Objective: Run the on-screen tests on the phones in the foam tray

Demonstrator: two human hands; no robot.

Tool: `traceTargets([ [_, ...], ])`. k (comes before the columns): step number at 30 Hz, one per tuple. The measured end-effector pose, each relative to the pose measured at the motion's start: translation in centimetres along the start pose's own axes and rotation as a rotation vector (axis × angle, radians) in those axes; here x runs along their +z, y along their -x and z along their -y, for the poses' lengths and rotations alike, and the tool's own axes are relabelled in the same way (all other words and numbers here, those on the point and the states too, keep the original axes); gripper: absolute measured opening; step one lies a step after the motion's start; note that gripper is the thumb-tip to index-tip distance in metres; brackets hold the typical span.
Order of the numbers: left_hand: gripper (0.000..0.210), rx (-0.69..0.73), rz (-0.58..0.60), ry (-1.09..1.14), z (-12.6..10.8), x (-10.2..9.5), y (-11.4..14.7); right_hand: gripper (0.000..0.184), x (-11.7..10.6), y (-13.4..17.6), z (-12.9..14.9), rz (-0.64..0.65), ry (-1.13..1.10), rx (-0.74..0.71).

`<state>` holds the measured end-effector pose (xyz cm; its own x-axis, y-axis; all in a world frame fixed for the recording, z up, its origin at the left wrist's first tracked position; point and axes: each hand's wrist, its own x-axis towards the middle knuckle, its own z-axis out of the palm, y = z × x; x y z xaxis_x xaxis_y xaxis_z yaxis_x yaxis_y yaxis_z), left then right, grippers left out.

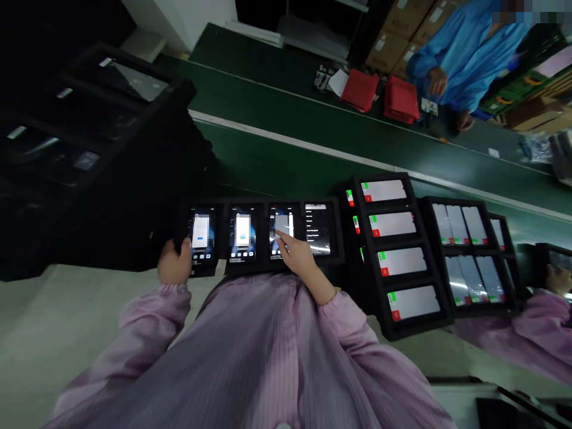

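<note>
A black foam tray point(263, 267) lies in front of me with several lit smartphones set in its slots in a row. My left hand point(174, 262) grips the tray's left end, thumb on top beside the leftmost phone point(201, 250); its other fingers are partly hidden. My right hand point(297, 255) holds nothing. Its index finger is stretched out at the screen of the third phone point(277, 214) from the left, and the other fingers are curled. Between them is a phone point(243, 250) showing a pop-up window. The rightmost phone point(317, 226) displays a text list on black.
Stacked black trays point(393, 205) of white-screened phones stand at my right, with another phone tray point(469, 253) beyond. Dark stacked trays point(134, 119) rise at left. Across the green bench point(268, 149) are red pouches point(358, 89) and a blue-sleeved person point(473, 59). A pink-sleeved co-worker point(536, 322) sits right.
</note>
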<state>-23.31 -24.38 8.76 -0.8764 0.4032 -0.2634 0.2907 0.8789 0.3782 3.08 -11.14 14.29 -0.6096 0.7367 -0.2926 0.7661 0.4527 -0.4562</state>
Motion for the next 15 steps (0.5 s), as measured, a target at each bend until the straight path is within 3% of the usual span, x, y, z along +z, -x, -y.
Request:
traceTargets([
  [6, 0.053, 0.022, -0.037, 0.030, 0.4, 0.4, 0.0, 0.037, 0.3, 0.0, -0.3, -0.017, 0.018, 0.003],
  [12, 0.052, 0.021, -0.023, 0.011, 0.3, 0.2, -0.2, 0.033, -0.1, 0.3, -1.0, -0.126, 0.051, 0.205],
  [15, 0.052, 0.033, -0.007, -0.006, 0.2, 0.0, -0.3, 0.034, 0.0, 0.5, -1.2, -0.158, 0.011, 0.168],
])
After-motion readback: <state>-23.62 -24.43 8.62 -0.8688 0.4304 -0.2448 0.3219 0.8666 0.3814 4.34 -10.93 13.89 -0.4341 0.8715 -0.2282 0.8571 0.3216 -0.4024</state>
